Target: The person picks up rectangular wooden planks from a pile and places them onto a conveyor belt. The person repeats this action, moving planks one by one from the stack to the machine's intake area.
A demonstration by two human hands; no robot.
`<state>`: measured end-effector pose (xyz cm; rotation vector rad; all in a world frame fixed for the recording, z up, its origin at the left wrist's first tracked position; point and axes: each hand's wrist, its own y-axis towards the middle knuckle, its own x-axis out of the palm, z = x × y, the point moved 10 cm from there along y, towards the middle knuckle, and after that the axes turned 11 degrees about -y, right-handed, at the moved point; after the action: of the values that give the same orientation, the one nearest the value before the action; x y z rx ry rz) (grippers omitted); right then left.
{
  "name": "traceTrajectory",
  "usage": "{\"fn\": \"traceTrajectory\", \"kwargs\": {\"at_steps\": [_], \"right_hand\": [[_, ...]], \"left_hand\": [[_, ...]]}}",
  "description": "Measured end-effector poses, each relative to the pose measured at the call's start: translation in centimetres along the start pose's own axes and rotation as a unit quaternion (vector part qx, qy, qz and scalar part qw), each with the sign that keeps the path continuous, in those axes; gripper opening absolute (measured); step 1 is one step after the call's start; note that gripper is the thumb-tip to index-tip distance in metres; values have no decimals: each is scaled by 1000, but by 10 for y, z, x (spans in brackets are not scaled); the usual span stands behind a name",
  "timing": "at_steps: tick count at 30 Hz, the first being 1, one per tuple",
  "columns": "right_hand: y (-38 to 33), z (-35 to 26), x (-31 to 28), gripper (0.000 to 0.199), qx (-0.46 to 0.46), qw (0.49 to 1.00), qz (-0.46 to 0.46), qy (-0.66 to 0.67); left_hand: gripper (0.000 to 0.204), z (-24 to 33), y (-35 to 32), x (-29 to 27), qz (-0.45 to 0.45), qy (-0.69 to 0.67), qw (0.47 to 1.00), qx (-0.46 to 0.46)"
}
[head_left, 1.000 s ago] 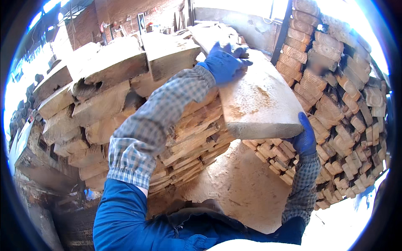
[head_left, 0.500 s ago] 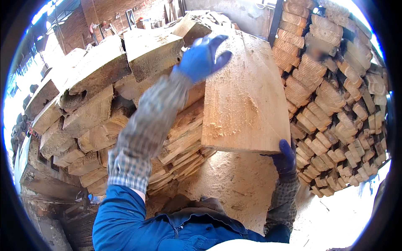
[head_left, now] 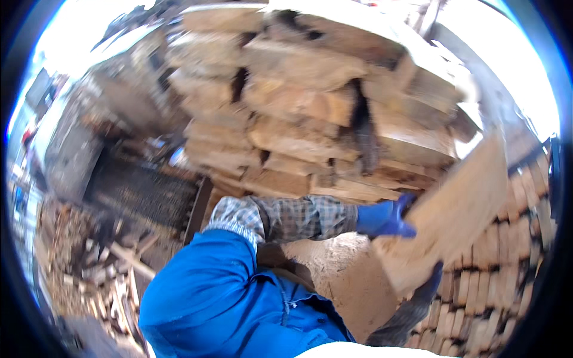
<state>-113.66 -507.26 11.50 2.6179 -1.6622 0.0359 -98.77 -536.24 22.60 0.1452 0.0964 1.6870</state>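
A wide, thick wooden board is tilted in front of me on the right, smeared by motion. My left hand, in a blue glove, is closed on the board's left edge near its close end, with fingers and thumb lying over the wood. My right hand, in a dark blue glove, grips the board's near right edge; its fingers under the wood are hidden. Checked sleeve covers and a blue jacket cover my arms.
A stack of thick timbers rises ahead. Neatly piled wood pieces stand at the right. Sawdust covers the floor below the board. A dark ribbed metal surface and loose wood scraps lie at the left.
My view has swung to the left. My left hand has come down from above the board onto its left edge. The board is now tilted; my right hand keeps its grip.
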Motion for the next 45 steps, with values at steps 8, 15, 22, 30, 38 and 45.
{"fn": "traceTrajectory", "kwargs": {"at_steps": [8, 15, 22, 30, 38, 45], "right_hand": [[-81, 120, 53, 68, 135, 985, -17, -101], [-166, 183, 233, 58, 222, 949, -212, 76], [-291, 130, 601, 48, 278, 838, -447, 147], [-296, 195, 660, 59, 334, 829, -448, -1], [-361, 223, 716, 43, 265, 792, -508, -211], [-383, 217, 764, 41, 205, 799, -527, -205]], "left_hand": [[106, -43, -78, -33, -41, -207, 974, -88], [100, 4, -238, -143, 7, 71, 996, -53], [98, 133, -474, -302, 150, 427, 891, -37], [113, 67, -709, -338, 174, 762, 616, -97], [99, -30, -887, -338, 501, 623, 530, -284], [82, -59, -894, -344, 741, 421, 481, -204]]}}
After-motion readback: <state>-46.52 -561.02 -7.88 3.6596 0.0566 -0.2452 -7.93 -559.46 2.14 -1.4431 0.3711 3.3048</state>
